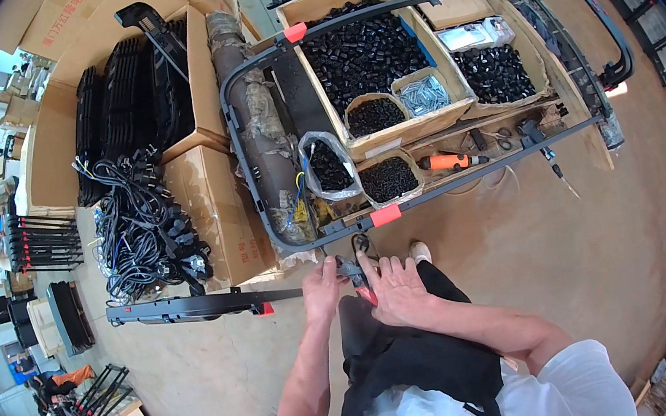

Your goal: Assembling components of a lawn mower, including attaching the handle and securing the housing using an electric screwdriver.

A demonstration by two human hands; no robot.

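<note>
My left hand is closed near my lap, beside the end of a long black bar that comes in from the left. What its fingers pinch is too small to make out. Close by on the right, my right hand lies over a red-handled hand tool that looks like pliers, its dark jaws pointing toward my left hand. Part of the red handle shows under the palm. Just beyond both hands, a large black rounded frame with red tags rests across the workbench.
A wooden bin holds black plastic parts; smaller tubs hold black pieces and silver screws. An orange screwdriver-like tool and a power driver lie at the bench's near edge. Bundled black cables hang beside cardboard boxes on the left.
</note>
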